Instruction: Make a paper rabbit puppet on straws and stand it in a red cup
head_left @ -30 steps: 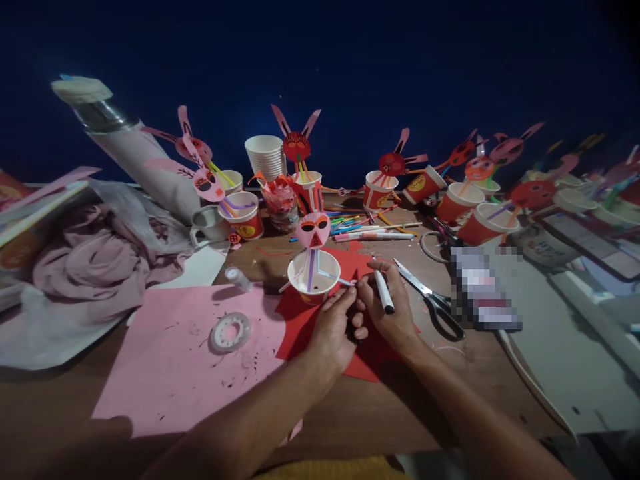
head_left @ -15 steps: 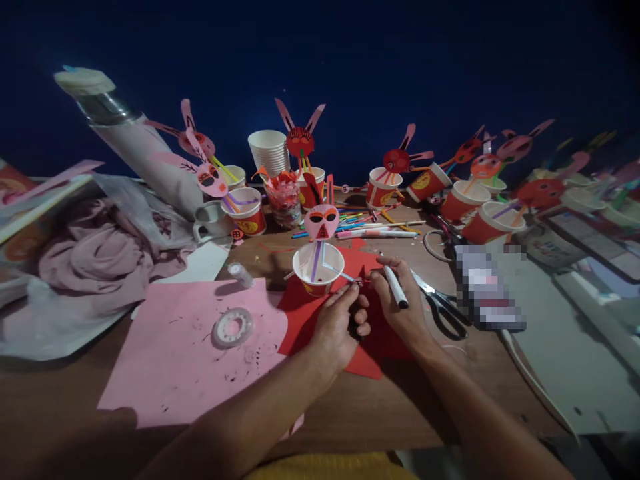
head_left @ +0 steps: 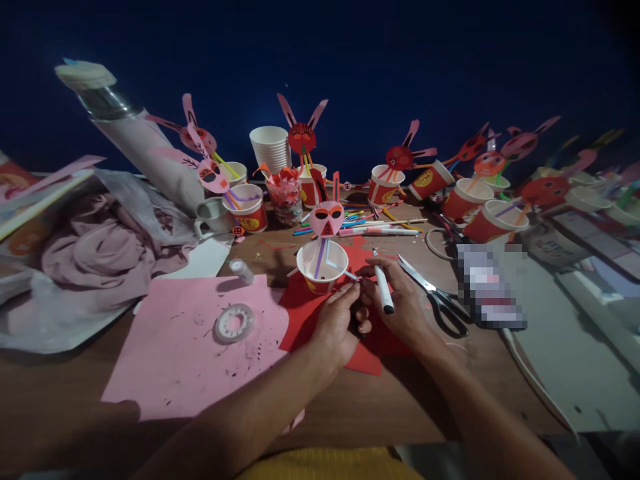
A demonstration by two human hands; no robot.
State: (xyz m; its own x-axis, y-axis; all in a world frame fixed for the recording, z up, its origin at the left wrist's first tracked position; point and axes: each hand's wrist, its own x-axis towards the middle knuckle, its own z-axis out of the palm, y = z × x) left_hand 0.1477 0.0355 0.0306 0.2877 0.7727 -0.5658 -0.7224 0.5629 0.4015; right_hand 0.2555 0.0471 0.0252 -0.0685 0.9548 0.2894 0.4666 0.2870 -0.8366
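A paper cup stands over red paper, with a pink rabbit face rising from it on straws. A pale blue straw slants over the rim to the fingertips of my left hand, pinched at its end; any small piece there is covered. My right hand grips a white marker between its fingers, dark end toward me. Its thumb and fingertip meet my left fingertips at the straw's end. Scissors lie partly open to the right.
Pink paper on the left carries a tape roll and a small glue bottle. Behind lie several coloured pens and more rabbit cups. A phone with a cable sits right; a bundled cloth fills the left.
My right hand has shifted left, bringing its fingertips against my left hand's, and the marker has moved with it. More of the scissors shows. The view has shifted slightly.
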